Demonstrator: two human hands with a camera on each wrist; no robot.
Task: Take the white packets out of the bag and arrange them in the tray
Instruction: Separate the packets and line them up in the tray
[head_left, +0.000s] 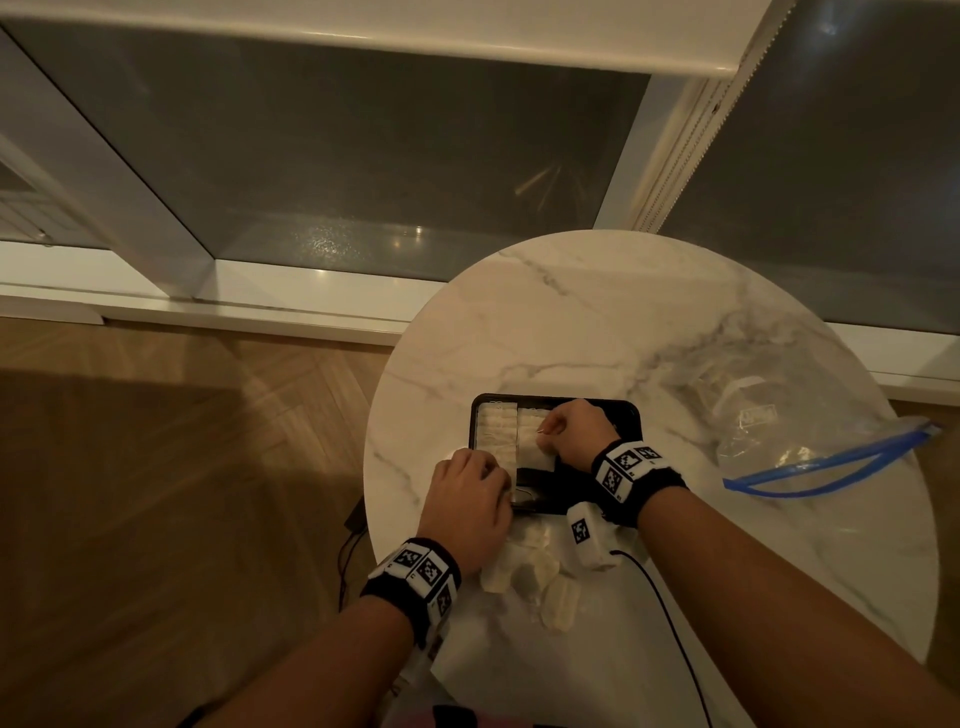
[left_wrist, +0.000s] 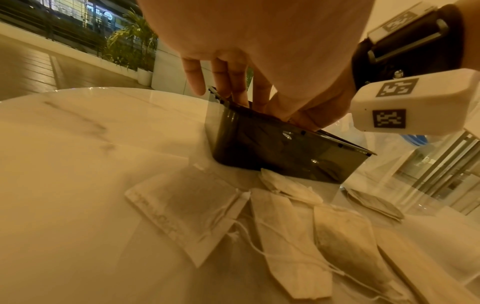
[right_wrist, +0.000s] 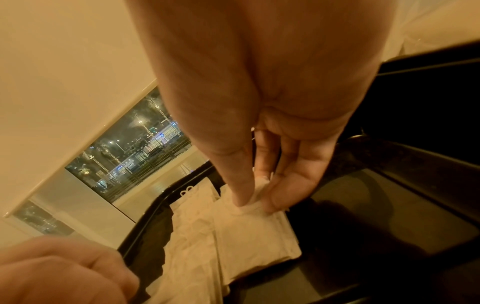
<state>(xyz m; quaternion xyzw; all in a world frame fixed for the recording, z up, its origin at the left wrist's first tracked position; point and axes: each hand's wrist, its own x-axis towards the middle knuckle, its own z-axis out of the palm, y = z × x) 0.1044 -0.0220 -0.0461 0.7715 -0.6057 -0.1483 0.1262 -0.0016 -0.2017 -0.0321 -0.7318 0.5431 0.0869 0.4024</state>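
A black tray (head_left: 626, 415) sits on the round marble table (head_left: 597, 322). Two rows of white packets (head_left: 496, 434) lie flat in its left part. My right hand (head_left: 545, 434) reaches into the tray and pinches the top edge of a white packet (right_wrist: 255, 232) between thumb and fingers (right_wrist: 285, 193). My left hand (head_left: 488, 478) grips the tray's near-left corner, its fingers (left_wrist: 233, 86) curled over the rim of the tray (left_wrist: 272, 144). Several loose packets (head_left: 530, 571) lie on the table in front of the tray. The clear bag (head_left: 810, 441) with a blue seal lies to the right.
The table edge curves close on the left of the tray, with wooden floor (head_left: 182, 467) below. A black cable (head_left: 670, 613) runs from my right wrist across the near table. A window wall stands behind the table.
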